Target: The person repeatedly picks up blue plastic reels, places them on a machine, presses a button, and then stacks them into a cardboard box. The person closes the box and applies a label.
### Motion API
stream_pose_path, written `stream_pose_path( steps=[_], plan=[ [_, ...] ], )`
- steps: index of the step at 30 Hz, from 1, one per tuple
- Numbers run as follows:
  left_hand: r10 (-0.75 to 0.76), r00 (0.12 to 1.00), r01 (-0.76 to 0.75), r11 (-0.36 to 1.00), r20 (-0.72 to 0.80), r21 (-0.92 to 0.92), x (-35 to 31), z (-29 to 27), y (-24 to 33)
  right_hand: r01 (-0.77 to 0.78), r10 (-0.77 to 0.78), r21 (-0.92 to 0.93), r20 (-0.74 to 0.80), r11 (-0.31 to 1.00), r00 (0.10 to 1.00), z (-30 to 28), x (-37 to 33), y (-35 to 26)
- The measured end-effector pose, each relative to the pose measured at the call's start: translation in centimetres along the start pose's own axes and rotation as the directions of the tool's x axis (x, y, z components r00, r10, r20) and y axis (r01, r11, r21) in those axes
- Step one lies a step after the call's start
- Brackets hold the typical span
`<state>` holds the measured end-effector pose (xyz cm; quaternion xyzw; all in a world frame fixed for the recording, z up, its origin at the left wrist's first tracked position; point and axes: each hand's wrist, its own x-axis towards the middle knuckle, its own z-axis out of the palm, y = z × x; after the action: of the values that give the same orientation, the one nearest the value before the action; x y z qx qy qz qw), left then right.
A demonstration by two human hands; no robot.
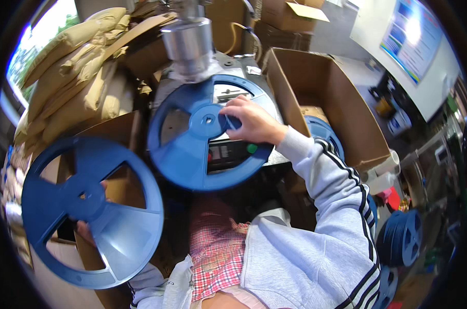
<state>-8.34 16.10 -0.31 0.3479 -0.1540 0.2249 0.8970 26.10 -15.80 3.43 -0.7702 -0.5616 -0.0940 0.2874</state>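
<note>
My left hand [85, 232] grips a blue plastic reel disc [128, 232] with three cut-out windows, held up at the left. Most of that hand is hidden behind the disc; fingertips show through its openings. A second blue reel disc [179, 154] lies over the bed of a machine, just below its metal cylinder head [189, 49]. My right hand [251, 121] is closed on this disc beside its hub, with fingers curled at the edge of a window. Through the openings a dark control panel [228, 154] with a green button [252, 148] is visible.
An open cardboard box [341, 110] with blue discs inside stands right of the machine. Stacked brown sacks [73, 67] rise at the back left. Another carton [125, 123] sits behind the left disc. Blue reels [401, 237] are stacked at the lower right.
</note>
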Motion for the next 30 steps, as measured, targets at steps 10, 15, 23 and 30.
stream_pose_path(
  steps=[10, 15, 23, 30],
  plan=[
    [-0.133, 0.979, 0.151, 0.982, -0.153, 0.116, 0.4, -3.2, -3.9, -0.733, 0.321, -0.13, -0.838, 0.668, 0.441, -8.6, -33.2, -9.5],
    [-0.199, 0.966, 0.224, 0.963, -0.162, 0.148, 0.7, -2.1, -5.6, -0.99, 0.29, -0.139, -0.948, 0.002, 0.134, -7.5, -52.2, -8.3],
    [-0.247, 0.961, 0.269, 0.94, -0.125, 0.209, 1.5, -0.1, -7.4, -0.957, 0.571, 0.02, -0.799, -0.29, -0.19, 3.2, -65.6, -4.4],
    [-0.171, 0.985, 0.158, 0.921, 0.005, 0.356, 1.9, 4.0, -4.3, -0.886, 0.525, -0.089, -0.777, 0.456, 0.348, -1.6, -43.0, -3.6]
  ],
)
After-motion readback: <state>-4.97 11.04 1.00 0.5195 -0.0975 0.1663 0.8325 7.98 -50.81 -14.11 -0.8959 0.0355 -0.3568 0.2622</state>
